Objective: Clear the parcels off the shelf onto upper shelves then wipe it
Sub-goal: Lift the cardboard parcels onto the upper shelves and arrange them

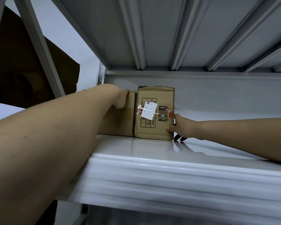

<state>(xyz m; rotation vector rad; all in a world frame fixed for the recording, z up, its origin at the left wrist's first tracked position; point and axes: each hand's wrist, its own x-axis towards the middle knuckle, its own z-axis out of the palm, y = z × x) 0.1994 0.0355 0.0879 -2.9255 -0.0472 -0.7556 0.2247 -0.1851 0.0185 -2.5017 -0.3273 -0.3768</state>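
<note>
The right cardboard parcel [155,113] is showing a printed "250" in its table, plus a barcode; the white sticker's text is looking too blurry.

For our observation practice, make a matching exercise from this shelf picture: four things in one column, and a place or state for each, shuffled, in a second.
Things
1. left hand
2. right hand
3. labelled cardboard parcel
4. plain cardboard parcel

Places or states
A. stands upright, carries a white sticker and barcode
B. grips a parcel's upper left corner
C. holds a parcel's right edge
D. sits left of its neighbour, touching it

Pairs: 1-B, 2-C, 3-A, 4-D
</note>
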